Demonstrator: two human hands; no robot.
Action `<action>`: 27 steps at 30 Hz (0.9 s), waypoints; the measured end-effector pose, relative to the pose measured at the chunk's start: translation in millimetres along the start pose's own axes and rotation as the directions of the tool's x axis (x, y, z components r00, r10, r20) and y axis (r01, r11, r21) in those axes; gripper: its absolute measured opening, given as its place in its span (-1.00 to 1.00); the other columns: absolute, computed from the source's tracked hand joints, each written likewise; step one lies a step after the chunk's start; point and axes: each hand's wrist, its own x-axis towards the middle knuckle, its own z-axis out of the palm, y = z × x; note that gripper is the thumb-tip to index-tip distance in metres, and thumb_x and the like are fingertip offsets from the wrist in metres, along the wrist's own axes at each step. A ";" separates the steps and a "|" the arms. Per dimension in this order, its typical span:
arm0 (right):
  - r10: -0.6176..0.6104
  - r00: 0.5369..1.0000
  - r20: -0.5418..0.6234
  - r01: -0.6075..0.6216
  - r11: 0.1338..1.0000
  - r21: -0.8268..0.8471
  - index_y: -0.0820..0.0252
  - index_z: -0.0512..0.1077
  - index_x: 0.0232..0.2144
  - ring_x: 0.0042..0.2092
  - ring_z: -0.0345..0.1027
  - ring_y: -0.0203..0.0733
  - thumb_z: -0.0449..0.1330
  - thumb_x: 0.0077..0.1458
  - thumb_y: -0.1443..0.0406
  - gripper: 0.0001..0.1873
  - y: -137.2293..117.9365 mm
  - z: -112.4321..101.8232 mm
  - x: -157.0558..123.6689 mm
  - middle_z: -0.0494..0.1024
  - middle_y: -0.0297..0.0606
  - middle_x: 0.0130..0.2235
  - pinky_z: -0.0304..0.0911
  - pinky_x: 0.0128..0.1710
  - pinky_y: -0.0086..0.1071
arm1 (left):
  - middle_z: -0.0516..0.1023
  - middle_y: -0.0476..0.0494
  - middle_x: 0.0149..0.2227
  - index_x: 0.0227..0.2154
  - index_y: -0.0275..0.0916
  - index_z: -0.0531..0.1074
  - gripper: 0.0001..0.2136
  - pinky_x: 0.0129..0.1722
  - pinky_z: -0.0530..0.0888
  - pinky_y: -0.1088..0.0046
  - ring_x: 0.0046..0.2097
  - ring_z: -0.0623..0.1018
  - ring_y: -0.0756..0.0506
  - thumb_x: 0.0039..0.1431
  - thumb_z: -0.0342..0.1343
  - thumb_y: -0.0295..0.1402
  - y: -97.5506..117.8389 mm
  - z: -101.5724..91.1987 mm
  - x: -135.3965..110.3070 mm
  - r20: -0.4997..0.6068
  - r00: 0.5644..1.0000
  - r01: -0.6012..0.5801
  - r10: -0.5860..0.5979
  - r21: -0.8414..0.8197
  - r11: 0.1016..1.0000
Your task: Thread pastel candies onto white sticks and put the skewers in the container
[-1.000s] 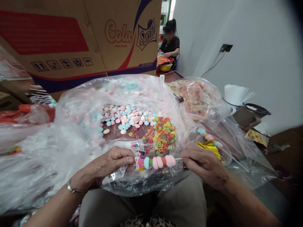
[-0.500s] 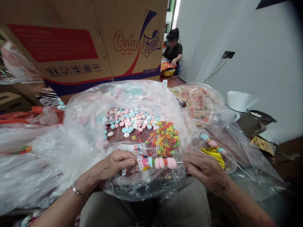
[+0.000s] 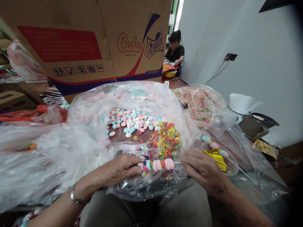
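Between my two hands lies a candy skewer [image 3: 163,164] of pink, orange, green and blue soft sweets, held level over my lap. My left hand [image 3: 118,171] pinches its left end, where a clear printed wrapper [image 3: 145,168] covers the sweets. The fingers of my right hand [image 3: 204,171] are closed on the white stick at the other end. Just beyond are pink, white and blue marshmallow-like sweets [image 3: 139,121] and small coloured ring sweets [image 3: 167,138], lying inside a large open clear plastic bag [image 3: 82,104].
Right of my right hand lie gold twist ties [image 3: 216,159] and another candy skewer [image 3: 214,145]. A bag of ring sweets [image 3: 201,104], white sticks [image 3: 245,102] and a dark jug [image 3: 257,124] stand farther right. A tall cardboard box [image 3: 82,47] blocks the back; a person [image 3: 175,50] sits beyond.
My left hand and the wrapper have shifted slightly right along the skewer, so the wrapper looks more bunched. My right hand still grips the stick. The whole view has shifted a little.
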 end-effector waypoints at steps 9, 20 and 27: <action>0.090 0.991 0.098 -0.092 0.995 0.024 0.15 0.39 -0.48 -0.45 0.31 -0.30 0.00 0.19 0.48 -0.72 -4.6 -5.7 2.3 0.41 -0.39 -0.52 0.11 -0.42 -0.43 | 0.39 0.02 -0.48 -0.35 -0.26 0.49 -0.67 -0.45 0.25 0.51 -0.45 0.35 -0.01 0.40 -0.03 -0.16 -17.3 7.1 -0.8 -0.142 0.988 0.055 -0.057 -0.024 0.998; 0.026 0.995 0.099 -0.027 1.000 0.009 0.19 0.41 -0.46 -0.35 0.32 -0.25 -0.02 0.29 0.43 -0.68 -4.0 0.8 9.4 0.46 -0.29 -0.43 0.11 -0.33 -0.41 | 0.38 0.02 -0.39 -0.27 -0.26 0.50 -0.80 -0.37 0.23 0.50 -0.34 0.33 -0.04 0.28 0.08 -0.23 5.8 1.2 0.1 0.034 0.994 0.106 -0.105 -0.034 0.994; -0.105 0.972 0.209 0.088 0.992 0.088 0.19 0.41 -0.50 -0.44 0.25 -0.31 0.02 0.20 0.45 -0.72 -0.5 -16.7 21.6 0.41 -0.37 -0.52 0.02 -0.39 -0.42 | 0.38 0.02 -0.40 -0.11 -0.23 0.51 -0.70 -0.39 0.22 0.48 -0.36 0.32 -0.04 0.26 0.10 -0.13 12.6 1.0 3.4 0.187 0.977 0.132 -0.105 -0.139 0.981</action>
